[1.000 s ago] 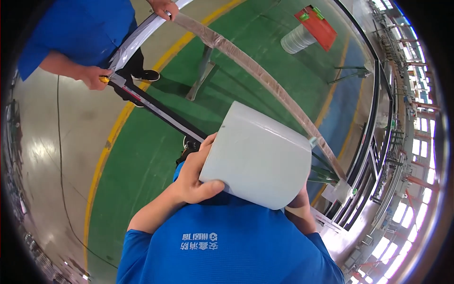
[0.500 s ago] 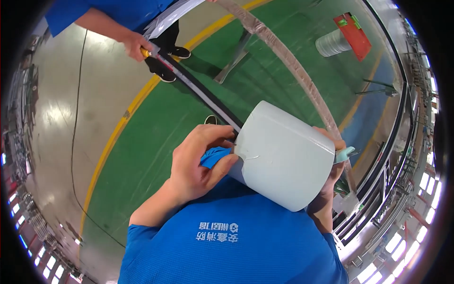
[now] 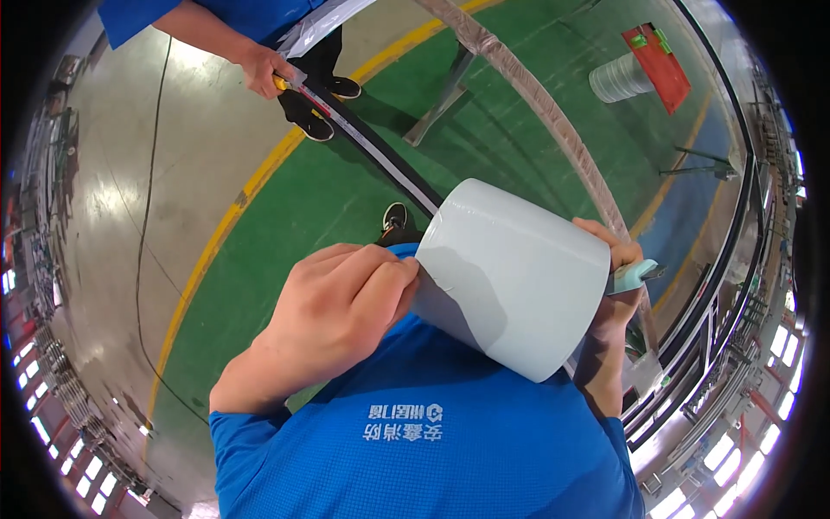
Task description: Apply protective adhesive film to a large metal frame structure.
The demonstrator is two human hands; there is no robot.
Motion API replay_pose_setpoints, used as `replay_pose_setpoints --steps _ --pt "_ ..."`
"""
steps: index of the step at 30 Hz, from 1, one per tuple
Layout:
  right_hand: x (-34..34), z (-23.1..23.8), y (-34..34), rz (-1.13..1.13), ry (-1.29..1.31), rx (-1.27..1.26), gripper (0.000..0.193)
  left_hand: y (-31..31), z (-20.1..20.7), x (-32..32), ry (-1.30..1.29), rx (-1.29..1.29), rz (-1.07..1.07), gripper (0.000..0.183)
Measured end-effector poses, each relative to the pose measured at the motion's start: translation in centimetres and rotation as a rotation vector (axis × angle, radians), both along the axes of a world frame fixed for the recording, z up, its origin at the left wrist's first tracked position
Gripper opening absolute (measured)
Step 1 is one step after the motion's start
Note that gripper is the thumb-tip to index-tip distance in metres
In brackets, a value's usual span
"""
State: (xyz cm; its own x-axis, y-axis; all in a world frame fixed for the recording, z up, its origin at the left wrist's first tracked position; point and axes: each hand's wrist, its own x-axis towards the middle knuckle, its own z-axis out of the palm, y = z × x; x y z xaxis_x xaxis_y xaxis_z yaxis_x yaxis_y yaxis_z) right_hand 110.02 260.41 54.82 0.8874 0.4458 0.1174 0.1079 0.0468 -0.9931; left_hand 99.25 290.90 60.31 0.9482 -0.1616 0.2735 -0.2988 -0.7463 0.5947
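Observation:
A wide pale grey-white roll of film (image 3: 527, 281) is held up in front of my blue shirt. My right hand (image 3: 618, 316) grips it at the right end, with the palm and most fingers hidden behind it. In the same hand sits a pale teal tool (image 3: 631, 276) with a dark tip, its exact kind unclear. My left hand (image 3: 333, 303) is closed at the roll's left edge, back of the hand up, thumb and forefinger pinching against the film. Beside those fingertips a small crease marks the film surface.
Across from me, a co-worker's hand (image 3: 264, 71) holds a yellow-ended thing at a long black-and-silver bar (image 3: 380, 160) running toward the roll. A curved wrapped profile (image 3: 546, 111) arches at the right. Beyond it stands a pale drum (image 3: 621, 78) with a red board (image 3: 663, 71).
My left hand has turned over and moved slightly left, so its back now shows and the fingers are more tightly closed. The roll stays in my right hand.

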Motion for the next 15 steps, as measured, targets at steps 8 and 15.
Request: replay_pose_setpoints --steps 8,15 --pt "0.3 -0.1 0.0 0.028 -0.041 -0.049 0.043 0.5 -0.4 1.1 -0.016 0.207 -0.087 0.019" --pt "0.3 -0.3 -0.2 0.020 -0.036 -0.061 0.043 0.1 -1.3 1.8 -0.054 0.226 -0.104 0.022"
